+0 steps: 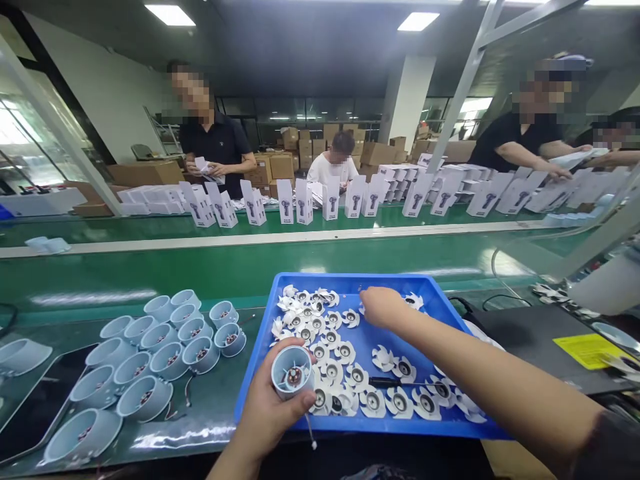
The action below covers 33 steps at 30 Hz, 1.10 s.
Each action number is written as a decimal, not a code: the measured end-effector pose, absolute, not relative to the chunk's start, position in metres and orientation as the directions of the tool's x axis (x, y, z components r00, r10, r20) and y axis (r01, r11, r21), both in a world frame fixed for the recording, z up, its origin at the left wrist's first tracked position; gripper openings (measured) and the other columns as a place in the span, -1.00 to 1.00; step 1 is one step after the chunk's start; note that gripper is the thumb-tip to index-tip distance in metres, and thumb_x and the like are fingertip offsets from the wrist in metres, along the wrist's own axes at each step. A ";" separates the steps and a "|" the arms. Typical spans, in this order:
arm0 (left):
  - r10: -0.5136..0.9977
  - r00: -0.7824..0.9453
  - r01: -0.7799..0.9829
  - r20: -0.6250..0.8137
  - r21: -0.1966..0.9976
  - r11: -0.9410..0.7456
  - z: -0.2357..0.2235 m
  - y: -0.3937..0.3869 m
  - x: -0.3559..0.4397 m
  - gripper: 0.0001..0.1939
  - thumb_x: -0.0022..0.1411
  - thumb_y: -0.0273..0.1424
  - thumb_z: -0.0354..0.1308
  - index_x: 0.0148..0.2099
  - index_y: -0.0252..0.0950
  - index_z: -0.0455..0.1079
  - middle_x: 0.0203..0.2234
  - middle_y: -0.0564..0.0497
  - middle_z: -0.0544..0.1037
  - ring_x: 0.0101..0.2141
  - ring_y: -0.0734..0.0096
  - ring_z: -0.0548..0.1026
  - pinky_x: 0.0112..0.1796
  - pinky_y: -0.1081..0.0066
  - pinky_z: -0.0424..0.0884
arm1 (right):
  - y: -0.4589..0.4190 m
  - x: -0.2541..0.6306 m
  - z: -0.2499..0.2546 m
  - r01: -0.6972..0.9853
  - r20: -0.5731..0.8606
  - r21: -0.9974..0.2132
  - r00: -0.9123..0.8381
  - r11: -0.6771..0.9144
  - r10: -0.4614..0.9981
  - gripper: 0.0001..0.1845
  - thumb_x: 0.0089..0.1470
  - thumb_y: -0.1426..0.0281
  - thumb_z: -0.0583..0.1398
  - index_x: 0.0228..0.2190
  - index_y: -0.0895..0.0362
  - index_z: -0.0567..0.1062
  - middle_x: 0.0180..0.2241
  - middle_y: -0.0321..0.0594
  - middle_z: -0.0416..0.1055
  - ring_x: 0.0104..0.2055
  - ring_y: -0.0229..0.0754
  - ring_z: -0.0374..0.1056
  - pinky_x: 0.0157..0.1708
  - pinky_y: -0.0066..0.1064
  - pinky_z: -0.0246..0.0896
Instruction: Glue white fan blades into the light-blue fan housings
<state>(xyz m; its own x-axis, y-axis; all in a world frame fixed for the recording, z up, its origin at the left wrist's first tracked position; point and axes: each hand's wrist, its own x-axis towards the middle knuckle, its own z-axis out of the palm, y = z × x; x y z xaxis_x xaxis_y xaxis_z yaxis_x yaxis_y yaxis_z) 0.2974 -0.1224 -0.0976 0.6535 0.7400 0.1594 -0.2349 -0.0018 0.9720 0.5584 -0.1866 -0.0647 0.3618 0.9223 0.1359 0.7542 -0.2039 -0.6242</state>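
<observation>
My left hand (261, 415) is wrapped round a light blue round fan housing (293, 375), its open end facing me. A small motor with copper windings shows inside, and a short wire with a white plug hangs below. The blue tray (350, 276) lies just beyond it, holding many white fan impellers (345, 352). My right hand (383, 307) reaches over the tray's far part, fingers pinched together near the rim; what they hold, if anything, I cannot make out. A black-handled screwdriver (385, 383) rests among the impellers in the tray.
Several more blue housings (166, 360) stand grouped on the left, beside a dark flat panel (45, 400). Behind the tray runs a green conveyor (225, 267); white printed boxes (330, 200) line its far side. People work across it. A yellow label (587, 350) lies at right.
</observation>
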 end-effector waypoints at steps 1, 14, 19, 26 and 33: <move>0.738 0.650 -0.215 0.180 0.975 -0.048 -0.097 -0.123 0.296 -0.35 -0.11 -0.09 0.45 0.01 -0.18 0.40 -0.25 -0.05 0.62 -0.24 0.20 0.56 -0.20 0.34 0.44 | -0.193 0.554 -0.057 0.701 0.070 -0.678 0.359 -0.219 0.931 -0.76 0.25 0.26 0.22 -0.32 0.21 0.44 -0.33 -0.23 0.38 -0.31 -0.26 0.35 -0.27 -0.38 0.36; 0.353 0.782 0.022 0.514 0.543 -0.839 -0.055 -0.145 0.323 -0.67 0.02 -0.32 0.30 -0.12 -0.21 0.43 -0.32 -0.07 0.62 -0.32 0.09 0.57 -0.26 0.14 0.45 | -0.267 0.476 -0.037 -0.060 -0.075 -0.996 0.198 -0.064 0.977 -0.57 -0.09 0.13 0.19 -0.25 0.14 0.30 -0.46 -0.30 0.25 -0.46 -0.30 0.21 -0.38 -0.43 0.23; 0.313 0.770 0.056 0.556 0.429 -0.901 -0.056 -0.155 0.323 -0.71 0.06 -0.32 0.25 -0.13 -0.22 0.44 -0.30 -0.09 0.63 -0.31 0.06 0.57 -0.26 0.14 0.41 | -0.273 0.465 -0.023 0.683 0.273 -0.723 0.148 0.101 0.951 -0.80 0.11 0.53 0.22 -0.22 0.08 0.55 -0.24 -0.20 0.33 -0.20 -0.21 0.29 -0.14 -0.32 0.21; 0.277 0.693 0.027 0.666 0.359 -0.933 -0.056 -0.155 0.322 -0.70 0.10 -0.33 0.27 -0.09 -0.22 0.41 -0.30 -0.07 0.63 -0.31 0.10 0.56 -0.22 0.18 0.39 | -0.278 0.470 -0.019 0.763 0.297 -0.630 0.070 0.141 0.952 -0.82 0.17 0.44 0.26 -0.21 -0.05 0.61 -0.07 -0.18 0.29 -0.07 -0.14 0.34 -0.04 -0.22 0.28; 0.309 0.772 0.069 0.556 0.409 -0.910 -0.057 -0.153 0.328 -0.61 0.07 -0.21 0.31 -0.06 -0.18 0.41 -0.28 -0.07 0.62 -0.26 0.06 0.57 -0.09 0.05 0.41 | -0.305 0.483 -0.027 0.876 0.392 -0.451 0.024 0.169 0.920 -0.45 0.18 -0.04 0.18 0.09 -0.04 0.46 0.23 -0.02 0.20 0.17 0.18 0.27 -0.02 0.10 0.38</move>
